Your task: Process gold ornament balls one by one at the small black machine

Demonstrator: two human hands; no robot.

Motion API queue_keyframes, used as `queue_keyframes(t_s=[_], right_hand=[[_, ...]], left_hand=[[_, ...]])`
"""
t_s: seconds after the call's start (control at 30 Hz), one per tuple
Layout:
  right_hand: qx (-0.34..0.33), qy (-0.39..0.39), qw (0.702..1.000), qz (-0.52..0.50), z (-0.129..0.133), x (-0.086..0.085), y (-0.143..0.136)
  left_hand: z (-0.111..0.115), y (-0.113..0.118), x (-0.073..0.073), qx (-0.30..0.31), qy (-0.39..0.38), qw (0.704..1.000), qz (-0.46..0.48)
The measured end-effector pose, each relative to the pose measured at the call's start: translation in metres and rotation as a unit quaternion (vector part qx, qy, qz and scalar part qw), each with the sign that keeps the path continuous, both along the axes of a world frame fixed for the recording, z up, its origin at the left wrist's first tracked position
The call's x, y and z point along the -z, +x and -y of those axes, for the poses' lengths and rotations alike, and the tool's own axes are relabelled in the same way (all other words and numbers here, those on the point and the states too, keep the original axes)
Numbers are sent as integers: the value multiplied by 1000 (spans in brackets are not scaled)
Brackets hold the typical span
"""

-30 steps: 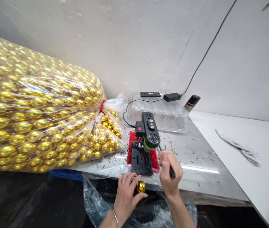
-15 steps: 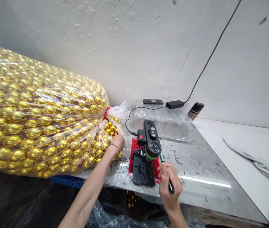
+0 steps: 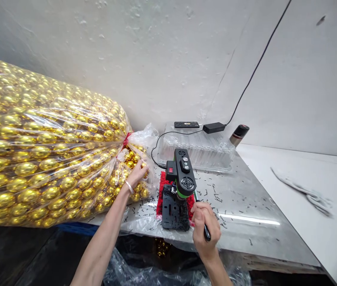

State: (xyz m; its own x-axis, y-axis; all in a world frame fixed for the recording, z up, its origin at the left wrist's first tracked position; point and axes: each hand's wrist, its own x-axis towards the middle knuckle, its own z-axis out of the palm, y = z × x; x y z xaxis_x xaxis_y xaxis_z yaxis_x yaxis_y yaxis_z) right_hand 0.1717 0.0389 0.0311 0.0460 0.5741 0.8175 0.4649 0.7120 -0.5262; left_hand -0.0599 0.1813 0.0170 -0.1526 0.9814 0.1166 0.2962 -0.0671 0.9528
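Observation:
My left hand is at the open side of a large clear bag full of shiny gold balls. Its fingers are bent together against the gold balls; what they pinch is too small to make out. My right hand is wrapped round a black-handled tool, whose thin green shaft points up beside a machine. That black machine, with round vents and a red switch, stands on a black slotted base plate. Red material lies under the plate.
Behind the machine are clear plastic trays, a black remote and a power adapter with its cable. A bottle stands at the back right. Gloves lie on the white surface. Black scraps litter the metal table.
The view has shifted slightly, so most things appear further left. My left hand has drawn back a little from the bag's opening. My right hand keeps its hold on the tool.

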Motion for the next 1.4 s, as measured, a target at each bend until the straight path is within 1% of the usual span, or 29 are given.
queue_keyframes(t_s=[0.03, 0.07, 0.1, 0.17, 0.2, 0.23, 0.3, 0.37, 0.47, 0.53, 0.6, 0.73, 0.8, 0.9, 0.97, 1.03, 1.1, 1.17, 1.27, 1.33, 1.4], right_hand=[[-3, 1, 1000, 2, 0, 0, 0], [-6, 2, 1000, 2, 0, 1, 1], [-7, 2, 1000, 1, 0, 1, 1], [-7, 7, 1000, -3, -1, 1, 1], [-4, 10, 1000, -3, -1, 1, 1], [-1, 11, 1000, -2, -1, 1, 1], [5, 11, 1000, 3, -1, 0, 1], [7, 6, 1000, 9, 0, 0, 1], [9, 2, 1000, 13, 0, -2, 1], [10, 3, 1000, 12, 1, -3, 0], [5, 1, 1000, 10, 1, -5, 0], [-6, -4, 1000, 14, 1, -6, 0], [-5, -1, 1000, 16, 1, -5, 0], [-3, -3, 1000, 15, 2, -5, 1], [-4, -6, 1000, 16, 2, -6, 1], [-6, -9, 1000, 13, 2, -10, 1], [-6, -9, 1000, 7, 1, -15, 1], [-4, -9, 1000, 0, 0, -20, 0], [-2, -10, 1000, -3, -2, -25, 0], [0, -9, 1000, 1, -2, -26, 1], [-2, -8, 1000, 8, -2, -25, 2]], left_hand=[[11, -1, -5, 2, -26, 997, 72], [23, -2, -9, 0, -48, 988, 146], [36, -1, -13, -4, -72, 971, 229], [64, 3, -17, -18, -122, 915, 385], [77, 7, -17, -22, -143, 889, 434], [88, 12, -16, -26, -162, 868, 468], [107, 25, -10, -38, -185, 842, 505], [118, 38, -1, -48, -200, 829, 519], [124, 57, 18, -24, -226, 820, 525], [123, 68, 28, -11, -242, 826, 509], [120, 75, 33, -12, -247, 838, 486], [114, 80, 33, -16, -244, 852, 464], [113, 81, 33, -23, -231, 869, 436], [113, 86, 38, -22, -207, 915, 346], [113, 89, 44, -6, -183, 947, 266], [113, 93, 50, 14, -136, 976, 171], [112, 96, 53, 30, -91, 993, 74], [112, 97, 53, 43, -79, 996, 1], [112, 99, 48, 56, -99, 991, -64], [114, 100, 45, 59, -100, 985, -124], [115, 100, 42, 65, -81, 977, -186]])
